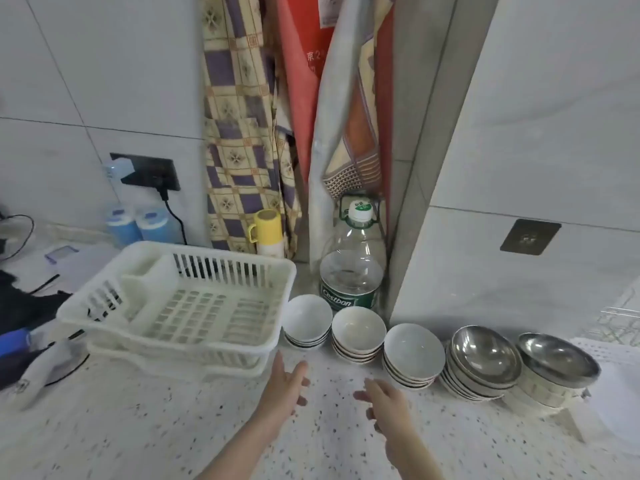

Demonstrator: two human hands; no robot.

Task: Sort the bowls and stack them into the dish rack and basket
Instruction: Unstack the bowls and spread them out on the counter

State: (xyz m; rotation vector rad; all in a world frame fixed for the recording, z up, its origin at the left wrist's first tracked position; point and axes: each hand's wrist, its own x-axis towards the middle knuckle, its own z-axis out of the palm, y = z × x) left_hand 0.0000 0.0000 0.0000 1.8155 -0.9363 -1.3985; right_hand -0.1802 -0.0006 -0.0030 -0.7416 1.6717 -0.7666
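Note:
A white plastic dish rack (180, 303) stands empty on the speckled counter at centre left. To its right runs a row of bowl stacks: white bowls with dark rims (306, 322), cream bowls (358, 332), pale bowls (414, 355), steel bowls (483, 362) and a steel bowl on a white stack (557, 367). My left hand (285, 388) hovers open just in front of the rack's right corner. My right hand (382, 400) hovers open in front of the pale stack. Neither hand touches a bowl.
A large clear water bottle (351, 268) stands behind the bowls against hanging cloths. A yellow cup (266, 232) and blue canisters (138, 223) sit behind the rack. A wall socket with a cable (149, 174) is at back left. Dark items lie at the left edge.

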